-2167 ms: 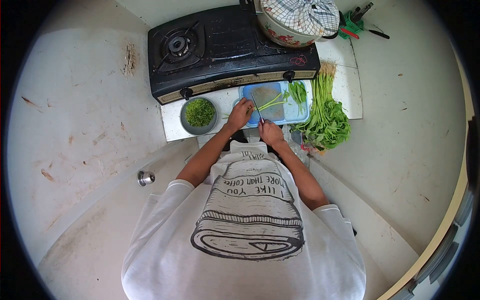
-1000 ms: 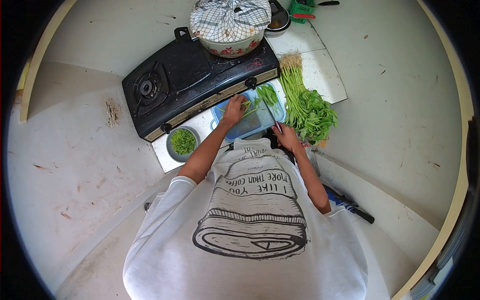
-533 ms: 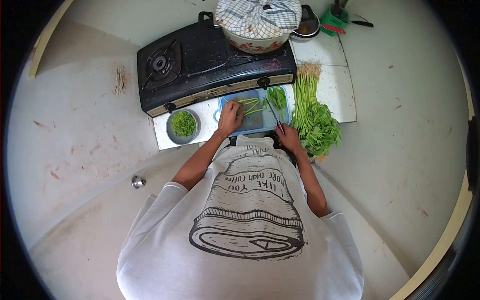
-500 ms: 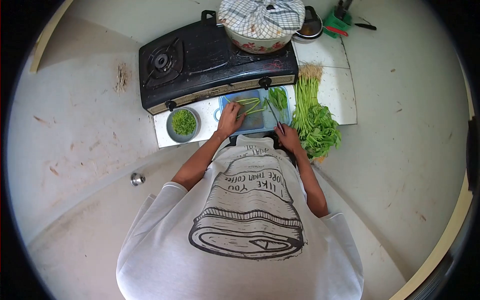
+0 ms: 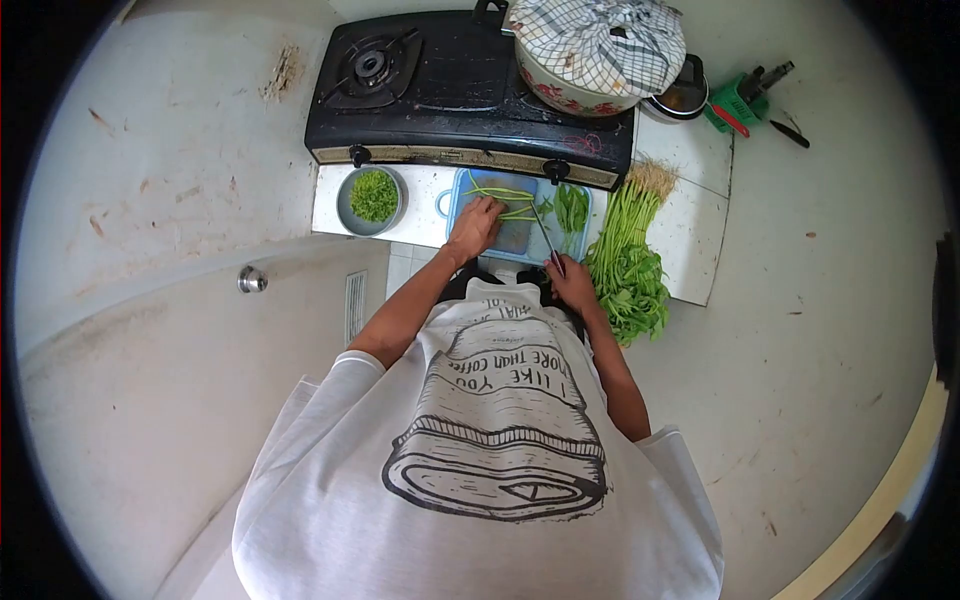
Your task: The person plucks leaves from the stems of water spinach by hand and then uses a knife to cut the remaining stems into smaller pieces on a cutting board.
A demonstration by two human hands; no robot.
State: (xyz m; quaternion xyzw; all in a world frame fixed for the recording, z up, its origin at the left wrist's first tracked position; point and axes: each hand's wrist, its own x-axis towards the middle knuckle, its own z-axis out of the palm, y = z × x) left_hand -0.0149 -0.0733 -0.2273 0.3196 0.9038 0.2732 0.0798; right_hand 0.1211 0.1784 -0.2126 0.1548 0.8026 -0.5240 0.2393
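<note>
Pinning green stems [image 5: 502, 197] flat on blue cutting board [image 5: 463, 214] with left hand [image 5: 474, 226], fingers spread over them. Right hand [image 5: 570, 285] closed round knife [image 5: 544, 232] at near right. Best: bunch stems tight, curl fingertips back, slice short even lengths.

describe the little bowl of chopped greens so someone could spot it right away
Start at the black gas stove. Just in front of its left knob sits a small round grey bowl, left of the blue cutting board. It alone holds finely chopped greens, not whole stems.

a black gas stove [image 5: 450, 80] carries a cloth-covered pot [image 5: 595, 50]; a steel bowl [image 5: 372, 199] sits below.
</note>
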